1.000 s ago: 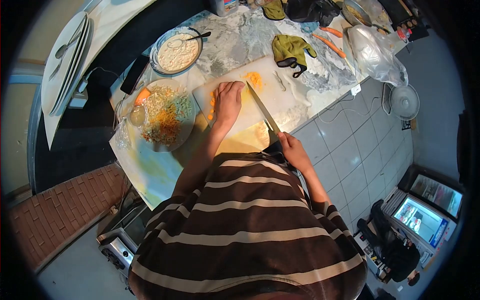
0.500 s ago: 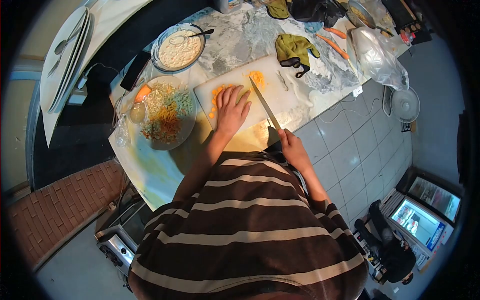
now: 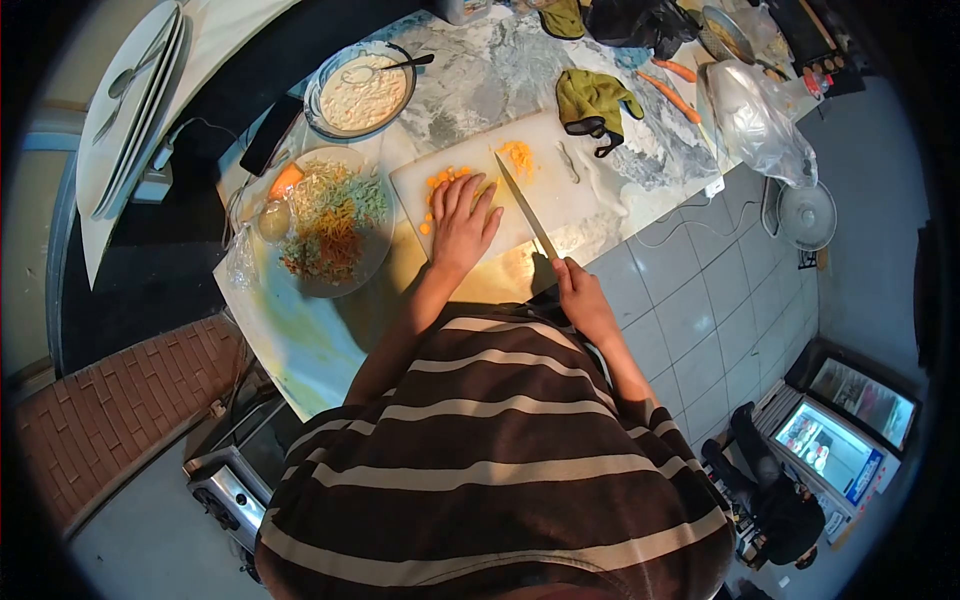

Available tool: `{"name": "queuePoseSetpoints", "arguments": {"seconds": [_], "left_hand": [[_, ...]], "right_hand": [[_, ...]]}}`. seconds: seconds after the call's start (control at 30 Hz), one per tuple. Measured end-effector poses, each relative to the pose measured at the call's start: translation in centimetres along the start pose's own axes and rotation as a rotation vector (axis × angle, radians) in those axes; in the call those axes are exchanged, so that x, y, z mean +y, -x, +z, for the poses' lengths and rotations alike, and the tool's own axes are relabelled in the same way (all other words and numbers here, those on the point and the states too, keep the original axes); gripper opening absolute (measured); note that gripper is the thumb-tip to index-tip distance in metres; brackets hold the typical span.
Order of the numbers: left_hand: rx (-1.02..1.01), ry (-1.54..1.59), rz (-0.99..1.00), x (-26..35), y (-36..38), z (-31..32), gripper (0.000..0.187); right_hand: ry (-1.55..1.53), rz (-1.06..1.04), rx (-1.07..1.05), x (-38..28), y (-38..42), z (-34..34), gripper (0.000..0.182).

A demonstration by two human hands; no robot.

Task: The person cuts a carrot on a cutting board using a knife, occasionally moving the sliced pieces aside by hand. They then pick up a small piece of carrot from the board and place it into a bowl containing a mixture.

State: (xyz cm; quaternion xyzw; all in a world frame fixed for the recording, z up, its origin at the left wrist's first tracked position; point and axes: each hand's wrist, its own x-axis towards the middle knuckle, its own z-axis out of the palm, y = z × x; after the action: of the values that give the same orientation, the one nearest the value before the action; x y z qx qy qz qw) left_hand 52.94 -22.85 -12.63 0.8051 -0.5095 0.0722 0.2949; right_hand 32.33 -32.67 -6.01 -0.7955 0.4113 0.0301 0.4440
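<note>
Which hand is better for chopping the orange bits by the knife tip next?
Probably the right hand: it holds the knife, and the blade reaches over the cutting board to those orange bits. The left hand is spread out, with no knife.

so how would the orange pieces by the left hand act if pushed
The orange pieces beside the left hand would probably scatter, being small and separate. They should slide rather readily across the flat, smooth-looking cutting board.

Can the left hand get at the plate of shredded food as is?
Likely yes: the left hand holds no tool, and the plate sits just left of the cutting board, with only low orange pieces between.
</note>
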Motion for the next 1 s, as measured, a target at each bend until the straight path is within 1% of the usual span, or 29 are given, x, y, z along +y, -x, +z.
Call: {"name": "queuePoseSetpoints", "arguments": {"seconds": [0.07, 0.27, 0.47, 0.6, 0.77, 0.9, 0.97, 1.0], "left_hand": [[0.000, 0.005, 0.003, 0.0, 0.0, 0.0, 0.037], [-0.017, 0.014, 0.004, -0.1, 0.0, 0.0, 0.039], [-0.023, -0.001, -0.006, 0.0, 0.0, 0.0, 0.041], [-0.028, 0.001, -0.004, -0.1, 0.0, 0.1, 0.042], [-0.031, 0.001, -0.009, 0.0, -0.1, -0.1, 0.042], [-0.029, 0.001, -0.009, -0.1, -0.1, 0.0, 0.042], [-0.027, 0.002, -0.011, 0.0, -0.1, -0.1, 0.041], [-0.029, 0.003, -0.014, 0.0, -0.1, -0.1, 0.041]], "right_hand": [[0.014, -0.040, 0.013, 0.4, -0.3, 0.3, 0.048], [0.002, -0.006, -0.019, -0.1, -0.2, 0.1, 0.047], [0.019, -0.030, -0.010, 0.1, -0.1, 0.2, 0.047], [0.046, -0.010, -0.023, -0.6, 0.1, 0.0, 0.045], [0.142, -0.082, 0.051, -0.7, 0.2, 0.2, 0.041], [0.143, -0.030, 0.024, -0.8, 0.0, 0.2, 0.040], [0.203, -0.093, 0.073, -0.8, 0.0, 0.4, 0.038], [0.204, -0.093, 0.072, -0.7, -0.1, 0.5, 0.038]]}}
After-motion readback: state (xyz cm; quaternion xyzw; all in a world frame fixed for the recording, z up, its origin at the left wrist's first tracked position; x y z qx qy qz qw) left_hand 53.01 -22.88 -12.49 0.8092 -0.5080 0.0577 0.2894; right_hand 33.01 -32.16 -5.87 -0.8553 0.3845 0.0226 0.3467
